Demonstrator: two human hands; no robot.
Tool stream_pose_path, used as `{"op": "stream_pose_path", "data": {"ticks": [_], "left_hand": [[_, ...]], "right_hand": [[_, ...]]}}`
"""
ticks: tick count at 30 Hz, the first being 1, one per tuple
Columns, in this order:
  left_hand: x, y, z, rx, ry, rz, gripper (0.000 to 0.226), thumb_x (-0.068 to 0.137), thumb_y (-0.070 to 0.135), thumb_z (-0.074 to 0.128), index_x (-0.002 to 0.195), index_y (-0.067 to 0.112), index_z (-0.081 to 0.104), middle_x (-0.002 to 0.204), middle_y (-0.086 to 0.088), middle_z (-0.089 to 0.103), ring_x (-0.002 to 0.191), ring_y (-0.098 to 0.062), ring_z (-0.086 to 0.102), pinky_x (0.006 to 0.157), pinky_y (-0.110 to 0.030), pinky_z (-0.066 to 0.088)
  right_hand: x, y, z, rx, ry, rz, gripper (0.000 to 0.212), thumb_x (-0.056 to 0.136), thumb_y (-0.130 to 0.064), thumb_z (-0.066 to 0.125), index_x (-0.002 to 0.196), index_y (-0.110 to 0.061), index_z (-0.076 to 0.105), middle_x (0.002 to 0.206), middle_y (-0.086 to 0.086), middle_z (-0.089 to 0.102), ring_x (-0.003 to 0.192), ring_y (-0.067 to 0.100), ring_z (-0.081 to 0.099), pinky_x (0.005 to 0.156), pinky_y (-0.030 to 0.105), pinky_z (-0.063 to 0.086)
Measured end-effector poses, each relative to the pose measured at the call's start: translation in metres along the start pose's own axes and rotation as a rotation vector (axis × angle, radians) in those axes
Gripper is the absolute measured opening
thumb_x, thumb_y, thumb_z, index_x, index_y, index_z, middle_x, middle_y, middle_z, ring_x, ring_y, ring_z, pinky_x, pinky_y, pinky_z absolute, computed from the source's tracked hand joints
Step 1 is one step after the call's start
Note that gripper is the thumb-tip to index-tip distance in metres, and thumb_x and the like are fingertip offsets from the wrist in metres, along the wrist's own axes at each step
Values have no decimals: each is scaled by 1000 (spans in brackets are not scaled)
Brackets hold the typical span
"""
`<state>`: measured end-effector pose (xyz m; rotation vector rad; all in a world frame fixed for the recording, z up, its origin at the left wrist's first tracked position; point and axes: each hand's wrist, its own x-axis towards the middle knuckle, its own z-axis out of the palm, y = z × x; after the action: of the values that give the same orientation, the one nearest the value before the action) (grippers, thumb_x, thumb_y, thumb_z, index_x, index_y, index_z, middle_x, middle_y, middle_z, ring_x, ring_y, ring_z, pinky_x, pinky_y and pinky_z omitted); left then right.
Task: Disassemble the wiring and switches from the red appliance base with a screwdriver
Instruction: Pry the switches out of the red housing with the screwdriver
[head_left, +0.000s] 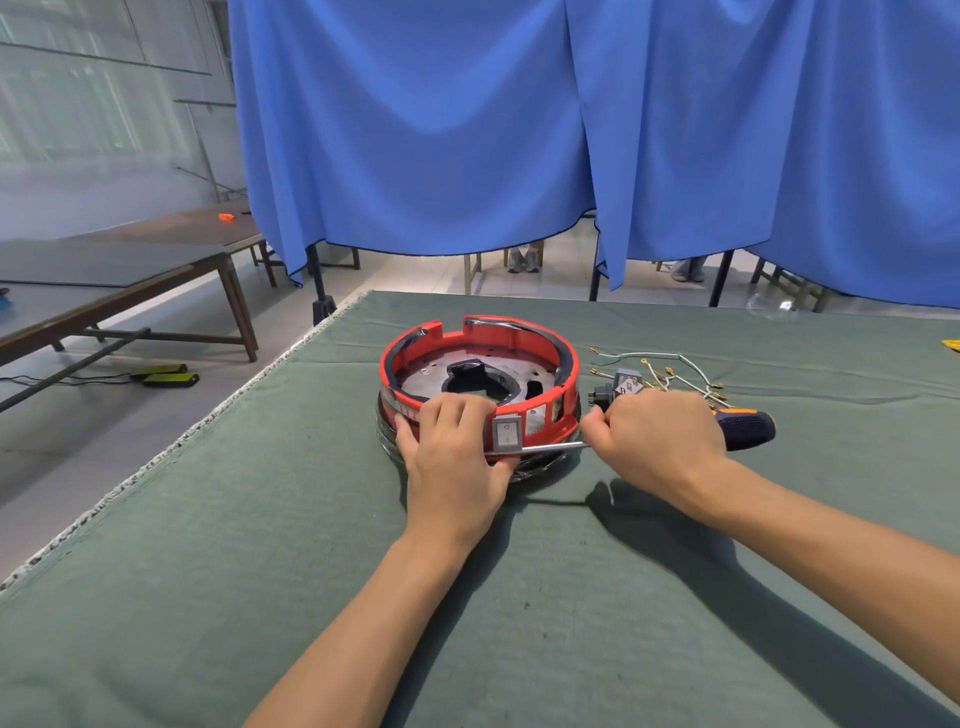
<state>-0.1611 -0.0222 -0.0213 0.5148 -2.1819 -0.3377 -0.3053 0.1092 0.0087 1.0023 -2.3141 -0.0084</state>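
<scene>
The screwdriver (675, 434), gripped in the right hand (660, 441), lies level with its shaft pointing left, tip under the switch (507, 433) in the near wall of the base (478, 384), which the left hand (452, 452) clasps beside it.

- Two bare forearms reach in from the bottom edge, with no sleeve showing on either.
- The left hand (451, 457) wears no glove, ring or watch.
- The right hand (657, 441) is bare too, and its wrist carries no band.
</scene>
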Motion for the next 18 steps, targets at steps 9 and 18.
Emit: {"op": "stream_pose_path", "data": {"ticks": [9,18], "left_hand": [[-2,-2,1,16,-28,4,48,62,19,81,104,17,58,108,1,57,112,-23,48,97,-64,32],[-2,-2,1,124,-1,126,40,80,47,57,110,21,67,118,-2,62,125,-31,47,103,-67,26]], "right_hand": [[9,0,16,73,-72,2,47,92,-40,33,64,-15,62,74,10,65,59,28,43,55,30,29],[9,-8,8,93,-59,-12,44,90,-41,34,61,-17,58,63,6,51,58,27,41,53,30,26]]}}
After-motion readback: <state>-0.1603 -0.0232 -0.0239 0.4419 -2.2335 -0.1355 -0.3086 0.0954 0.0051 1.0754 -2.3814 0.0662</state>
